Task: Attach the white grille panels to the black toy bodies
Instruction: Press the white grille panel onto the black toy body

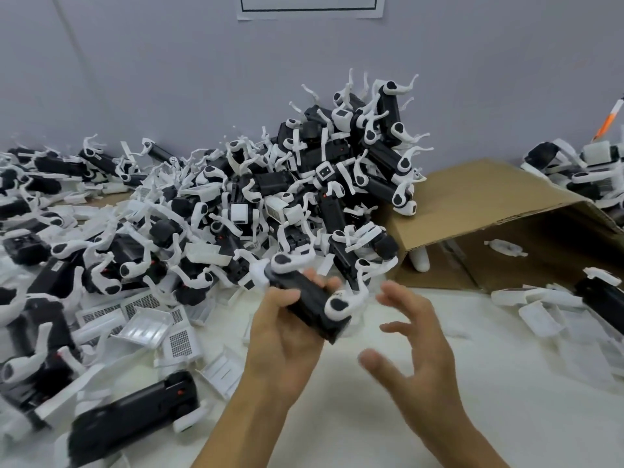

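- Lying on its side at the right of the head view, a brown cardboard box (479, 211) has its open mouth turned to the front.
- Inside the box it is dark, and one small white part (504, 248) sits in there.
- One more white piece (419, 259) stands right at the box's front corner.
- A big pile of toy bodies (304, 184) leans against the box's left side and rises up by the grey wall (169, 62).
- The toys in the pile are black with white legs sticking out every way.
- The left hand (283, 332) grips one black toy body (305, 298), with the thumb on top and the fingers curled round the far side.
- This toy is tilted, with its top end up to the left and its low end down to the right, above the white table (337, 383).
- White leg pieces with black spots show at both ends of the held toy.
- The right hand (415, 336) is spread wide with bent fingers and holds nothing.
- It is just beside the toy's low end, not touching it, and it looks blurry.
- White grille panels (141, 319) lie flat on the table to the left of the left hand, some with rows of tiny holes.
- More white panels (537, 309) lie to the right, near the box.
- Another black body (135, 417) lies near the bottom left, blurry.
- A sheet of paper (310, 5) is on the wall at the top.
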Available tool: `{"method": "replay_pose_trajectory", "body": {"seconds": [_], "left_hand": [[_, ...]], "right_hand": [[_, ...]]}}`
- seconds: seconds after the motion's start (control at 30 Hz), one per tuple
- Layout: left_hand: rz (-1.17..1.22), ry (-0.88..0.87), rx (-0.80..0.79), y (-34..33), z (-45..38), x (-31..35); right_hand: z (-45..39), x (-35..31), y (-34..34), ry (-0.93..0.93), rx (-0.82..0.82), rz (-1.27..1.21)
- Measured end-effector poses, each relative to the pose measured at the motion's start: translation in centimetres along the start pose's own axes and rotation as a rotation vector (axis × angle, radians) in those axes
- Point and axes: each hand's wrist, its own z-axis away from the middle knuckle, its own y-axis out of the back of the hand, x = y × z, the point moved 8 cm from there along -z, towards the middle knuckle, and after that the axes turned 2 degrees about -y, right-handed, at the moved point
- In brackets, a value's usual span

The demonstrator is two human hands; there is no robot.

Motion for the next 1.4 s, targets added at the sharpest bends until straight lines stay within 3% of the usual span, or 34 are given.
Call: {"method": "replay_pose_trajectory", "body": {"seconds": [0.13, 0.27, 0.4, 0.53, 0.7, 1.4], "left_hand": [[0.13, 0.131, -0.047, -0.7, 0.6, -0.8], [0.092, 0.198, -0.026, -0.7, 0.7, -1.9], [0.076, 0.17, -0.044, -0.7, 0.7, -2.2], [-0.063, 0.174, -0.052, -0.7, 0.9, -2.6], [-0.187, 0.168, -0.024, -0.5, 1.0, -3.2], [-0.141, 0.167, 0.001, -0.4, 0.7, -3.3]], "right_hand": [[0.9, -2.1, -1.6, 0.289, -0.069, 0.222], [1.4, -3.3, -1.8, 0.422, -0.067, 0.196], [0.8, -2.2, -0.6, 0.243, -0.021, 0.054], [0.7, -2.6, -0.8, 0.309, -0.052, 0.095], [0.7, -2.1, -1.4, 0.264, -0.113, 0.135], [0.7, -2.2, -1.2, 0.216, -0.036, 0.104]]}}
